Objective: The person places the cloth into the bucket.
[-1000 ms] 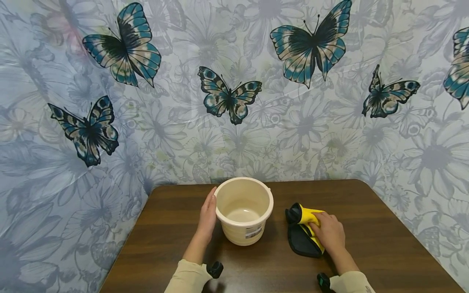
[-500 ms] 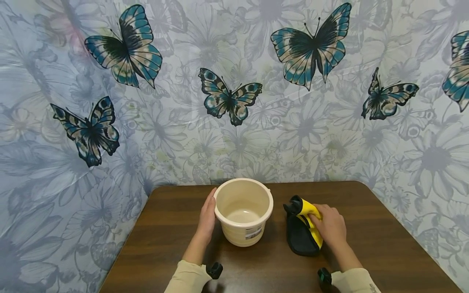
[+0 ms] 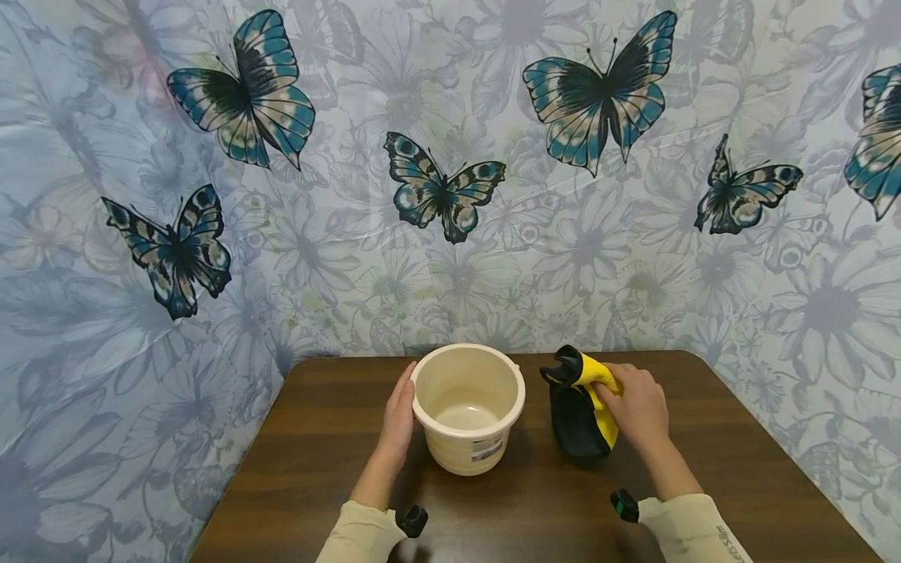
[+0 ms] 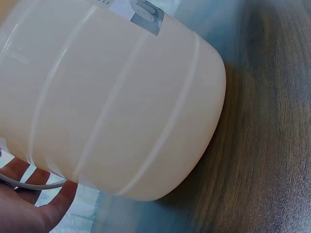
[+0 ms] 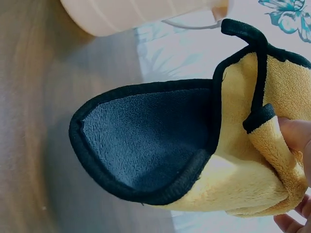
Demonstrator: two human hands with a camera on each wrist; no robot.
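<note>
A cream plastic bucket (image 3: 468, 407) stands upright on the wooden table, with a printed label on its front. My left hand (image 3: 400, 410) rests along the bucket's left side, its fingers fairly straight against the wall. In the left wrist view, the fingers (image 4: 60, 201) touch the bucket beside its thin handle (image 4: 36, 186). To the right of the bucket, my right hand (image 3: 637, 403) grips a yellow and dark grey cloth (image 3: 580, 418) with black edging. The cloth (image 5: 146, 136) hangs partly folded from the fingers and thumb, its grey side showing, apparently above the table.
The brown wooden table (image 3: 324, 438) reaches back to a wall covering (image 3: 338, 258) printed with flowers and blue butterflies. Black wrist devices (image 3: 412, 521) sit at both sleeves.
My right hand has raised the cloth off the table and moved it away from me, so it now hangs more upright. The left hand and bucket have stayed in place.
</note>
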